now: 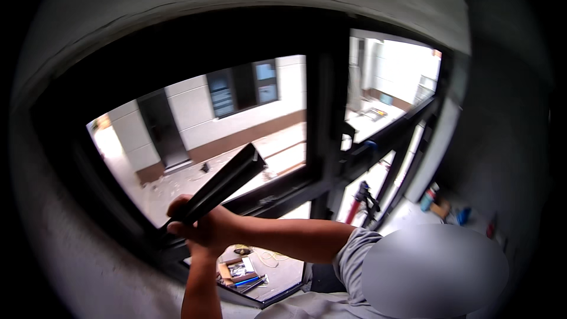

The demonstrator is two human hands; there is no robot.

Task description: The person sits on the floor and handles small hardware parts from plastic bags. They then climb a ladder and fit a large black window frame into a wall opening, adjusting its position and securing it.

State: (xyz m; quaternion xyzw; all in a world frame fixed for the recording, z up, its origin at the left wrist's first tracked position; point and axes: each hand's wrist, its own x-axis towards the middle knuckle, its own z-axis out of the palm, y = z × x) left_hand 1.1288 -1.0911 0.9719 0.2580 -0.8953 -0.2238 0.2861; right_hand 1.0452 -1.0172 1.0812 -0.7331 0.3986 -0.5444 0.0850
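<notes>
A black metal profile strip (pixel 224 186) rises at a slant toward the upper right, its cut end showing a hollow channel. My right arm reaches across from the right. My right hand (pixel 223 224) is closed round the lower part of the strip. From the lower edge comes my left forearm, and my left hand (pixel 201 239) meets the right one at the strip's lower end. There the hands overlap in shadow, so single fingers are hard to separate. Both look closed on the strip. Behind it stands a dark window frame (pixel 323 112) with several panes.
Below the hands, beyond the lower pane, lie an open cardboard box (pixel 251 269), a blue tool (pixel 248 282) and a yellowish cord (pixel 271 258). A red and black tool (pixel 356 204) stands farther right. Bottles and small items (pixel 429 198) sit near the right wall. A blurred grey patch covers the lower right.
</notes>
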